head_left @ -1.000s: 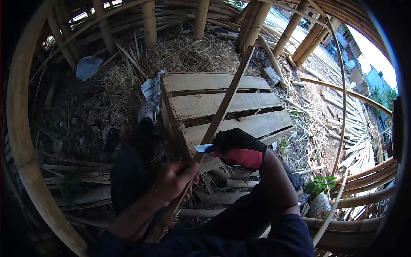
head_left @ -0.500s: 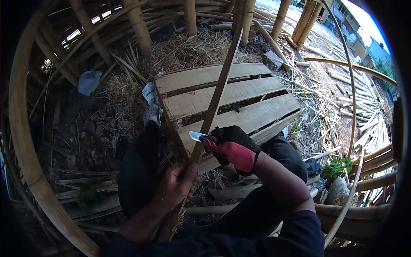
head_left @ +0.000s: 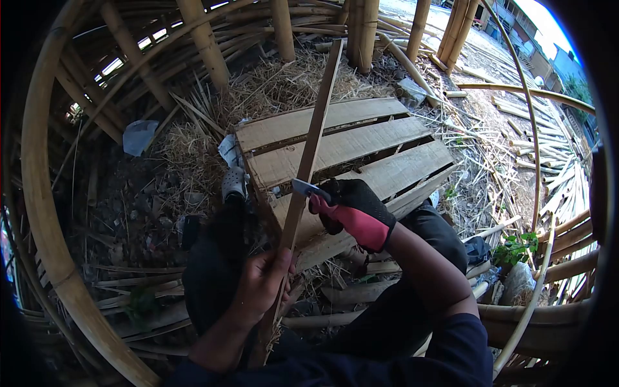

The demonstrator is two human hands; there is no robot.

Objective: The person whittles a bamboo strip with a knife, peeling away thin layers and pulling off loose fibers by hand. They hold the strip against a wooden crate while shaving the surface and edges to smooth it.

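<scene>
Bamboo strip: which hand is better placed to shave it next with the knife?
Right. The gloved right hand grips the knife, blade against the bamboo strip. The bare left hand clasps the strip lower down, so it probably serves better to steady it.

Noted at centre: long thin tan bamboo strip (head_left: 309, 155), running from 6 o'clock toward 12. Gripped low at 7 o'clock by bare left hand (head_left: 261, 287). Met at mid-length from 3 o'clock by short steel knife blade (head_left: 303, 188) in black-and-pink gloved right hand (head_left: 351, 209). Behind strip, pale slatted wooden pallet (head_left: 361, 145) on ground. Beyond pallet at 12 o'clock, dry straw heap (head_left: 284, 80). Just beside pallet at 9 o'clock, grey perforated clog (head_left: 233, 184).
</scene>
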